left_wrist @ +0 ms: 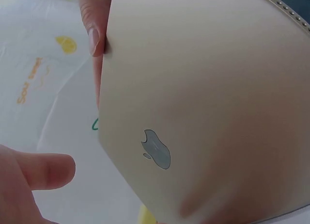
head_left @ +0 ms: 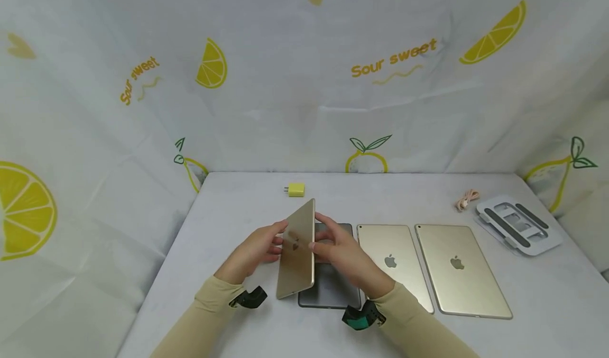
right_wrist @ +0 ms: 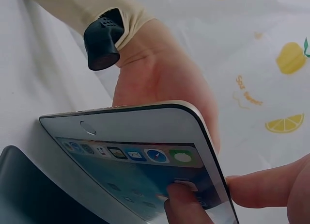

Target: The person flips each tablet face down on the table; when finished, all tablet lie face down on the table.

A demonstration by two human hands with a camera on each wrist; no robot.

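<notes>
A gold tablet stands tilted on edge above the table, its back with the apple logo turned to the left. My right hand pinches it by its edge, with one finger lying on the lit screen in the right wrist view. On the back side is my left hand, its fingers close to the tablet. The left thumb stays apart from the tablet in the left wrist view; whether the other fingers touch is hidden. Beneath lies a dark grey tablet, partly covered.
Two more gold tablets, one beside the grey one and another further right, lie back up. A yellow charger plug is behind. At the right are a coiled pink cable and a white folding stand.
</notes>
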